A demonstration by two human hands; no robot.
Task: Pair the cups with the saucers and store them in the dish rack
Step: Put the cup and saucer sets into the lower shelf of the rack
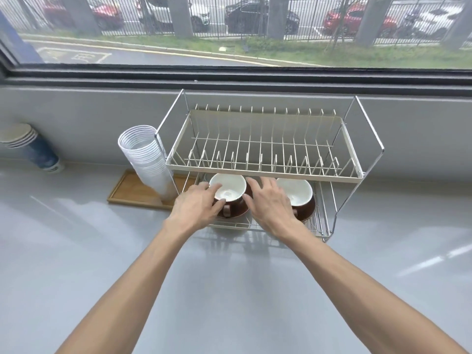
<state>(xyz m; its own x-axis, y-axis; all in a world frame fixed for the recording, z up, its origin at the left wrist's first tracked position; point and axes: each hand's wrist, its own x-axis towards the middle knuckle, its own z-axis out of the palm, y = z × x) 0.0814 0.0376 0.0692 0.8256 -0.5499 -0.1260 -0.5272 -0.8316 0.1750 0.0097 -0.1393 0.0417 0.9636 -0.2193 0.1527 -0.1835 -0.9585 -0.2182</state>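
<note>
A two-tier wire dish rack point(265, 169) stands on the grey counter below the window. On its lower tier sit two brown cups with white insides, each on a brown saucer. The left cup point(228, 192) rests on its saucer point(237, 213), handle toward me. My left hand point(196, 205) touches this cup's left rim and side with fingers spread. My right hand point(268, 203) lies between the two cups, fingers apart, with its thumb at the left cup's right side. The right cup point(297, 192) and its saucer point(310, 212) are partly hidden behind my right hand.
A tall stack of clear plastic cups point(145, 162) leans on a wooden tray point(127, 192) just left of the rack. Stacked paper cups point(30, 146) lie at the far left by the wall. The rack's upper tier holds nothing.
</note>
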